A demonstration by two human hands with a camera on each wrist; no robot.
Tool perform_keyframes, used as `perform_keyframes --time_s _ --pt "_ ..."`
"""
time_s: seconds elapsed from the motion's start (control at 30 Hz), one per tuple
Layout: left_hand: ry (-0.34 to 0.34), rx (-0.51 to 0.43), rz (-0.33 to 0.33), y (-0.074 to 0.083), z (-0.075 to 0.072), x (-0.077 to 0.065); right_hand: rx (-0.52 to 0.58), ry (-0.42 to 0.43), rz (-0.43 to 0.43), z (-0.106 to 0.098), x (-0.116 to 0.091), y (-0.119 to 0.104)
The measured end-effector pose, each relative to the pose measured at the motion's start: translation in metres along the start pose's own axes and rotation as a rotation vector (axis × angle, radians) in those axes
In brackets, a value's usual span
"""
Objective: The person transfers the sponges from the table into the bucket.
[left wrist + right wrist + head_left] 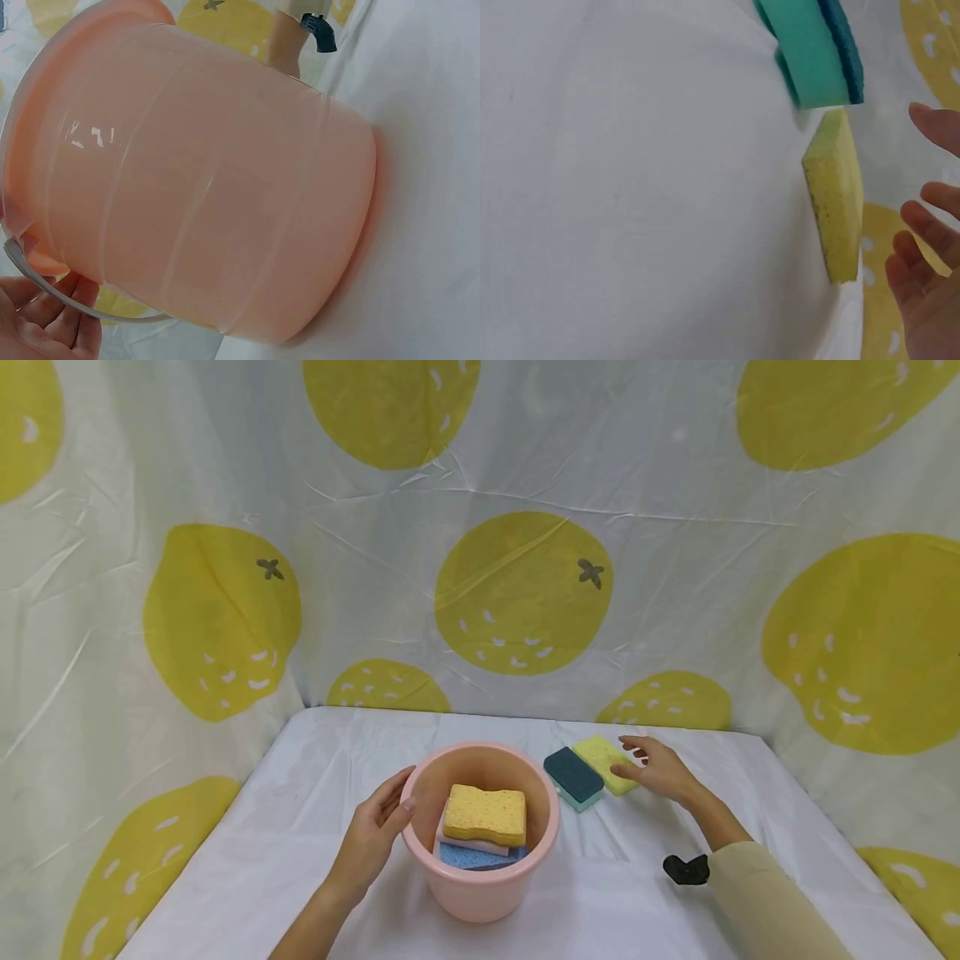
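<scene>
A pink bucket (pixel 480 893) stands upright, with a yellow sponge (pixel 486 814) on top of a pinkish one and blue sponges inside. My left hand (pixel 375 827) rests against its left side, thumb at the rim and fingers along the outside. The left wrist view has those fingers (pixel 64 322) behind the grey bucket handle (pixel 90 309). Beyond the bucket, to the right, my right hand (pixel 660 768) hovers with spread, loosely bent fingers over a pale yellow sponge (pixel 603 760). Between thumb and fingers (pixel 922 225) is nothing. Beside the yellow sponge lies a green sponge with a dark scouring side (pixel 573 777).
White cloth (pixel 315 877) covers the table. Behind and at both sides hangs a curtain (pixel 375 577) printed with large lemons. A small black object (pixel 686 869) sits by the right sleeve (pixel 772 893).
</scene>
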State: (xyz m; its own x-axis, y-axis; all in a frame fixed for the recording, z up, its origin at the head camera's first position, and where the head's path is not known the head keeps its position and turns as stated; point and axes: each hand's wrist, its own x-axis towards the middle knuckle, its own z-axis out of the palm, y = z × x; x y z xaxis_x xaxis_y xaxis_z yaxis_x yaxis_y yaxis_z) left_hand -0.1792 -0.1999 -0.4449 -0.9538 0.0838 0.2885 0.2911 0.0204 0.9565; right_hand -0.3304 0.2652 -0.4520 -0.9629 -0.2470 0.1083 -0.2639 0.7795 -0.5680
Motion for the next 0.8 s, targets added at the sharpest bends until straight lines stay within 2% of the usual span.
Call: perform_keyframes --time_s 0.17,0.47,0.8 --pt "0.002 -0.005 -0.004 -0.001 0.000 0.000 -0.004 -0.018 0.074 0.007 0.000 0.010" --pt "0.007 0.000 -0.012 -0.002 -0.002 0.000 -0.026 -0.036 0.048 0.019 0.001 0.025" --pt "0.004 0.001 -0.010 -0.002 -0.001 0.001 -0.044 -0.060 0.087 0.025 0.004 0.029"
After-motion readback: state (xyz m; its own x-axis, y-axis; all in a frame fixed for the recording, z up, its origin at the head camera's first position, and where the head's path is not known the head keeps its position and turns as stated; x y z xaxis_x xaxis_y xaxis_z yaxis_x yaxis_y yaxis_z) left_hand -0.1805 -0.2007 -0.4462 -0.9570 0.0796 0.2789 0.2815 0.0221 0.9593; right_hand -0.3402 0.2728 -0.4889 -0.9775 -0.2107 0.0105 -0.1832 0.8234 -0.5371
